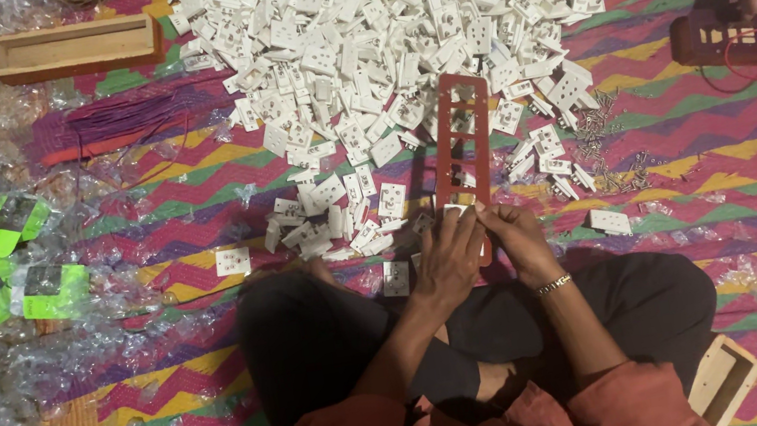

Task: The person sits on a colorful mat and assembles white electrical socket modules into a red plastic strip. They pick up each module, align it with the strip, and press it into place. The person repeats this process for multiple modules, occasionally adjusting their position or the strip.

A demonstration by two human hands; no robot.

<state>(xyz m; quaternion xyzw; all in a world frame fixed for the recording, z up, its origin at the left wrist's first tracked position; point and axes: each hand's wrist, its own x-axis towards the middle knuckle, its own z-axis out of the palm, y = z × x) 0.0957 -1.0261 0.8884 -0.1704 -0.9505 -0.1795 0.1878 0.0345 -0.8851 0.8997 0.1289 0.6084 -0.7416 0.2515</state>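
Wrappers of green card and clear plastic (16,225) litter the zigzag woven mat (718,179) far left. Your left hand (446,258) and right hand (516,240) pinch the near end of the long red plastic frame (462,144), which reaches beyond your fingers (457,223) into the heap of white plastic socket plates (390,29).

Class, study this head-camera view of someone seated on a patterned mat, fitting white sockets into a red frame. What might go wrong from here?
1. Both the left hand and right hand grip only the near end of the red frame; its far end may tip.
2. The white socket pile crowds the frame, so pieces could scatter.
3. The small metal pins lie loose on the mat, easily lost.
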